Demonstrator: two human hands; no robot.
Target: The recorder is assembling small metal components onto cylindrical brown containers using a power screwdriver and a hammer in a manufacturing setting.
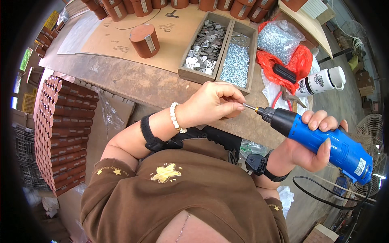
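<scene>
My right hand (318, 143) is wrapped round a blue electric screwdriver (330, 141) with a black nose, which points left. Its thin metal bit (250, 107) reaches the fingertips of my left hand (221, 101). Thumb and forefinger of that hand are pinched at the bit's tip; whatever lies between them is hidden. Just beyond stands a two-part wooden box (222, 52). Small grey metal plates (208, 42) fill its left compartment, silvery screws (236, 60) its right one. A reddish-brown cylinder (144, 41) with a metal plate on its side stands upright on a cardboard sheet (109, 36).
More brown cylinders (142, 7) line the table's far edge, and a tall stack (67, 133) rises at left. Right of the box are a bag of screws (279, 38) in red plastic, a black case (285, 73), a hammer (292, 98) and a white bottle (322, 82). A black cable (324, 198) loops below the screwdriver.
</scene>
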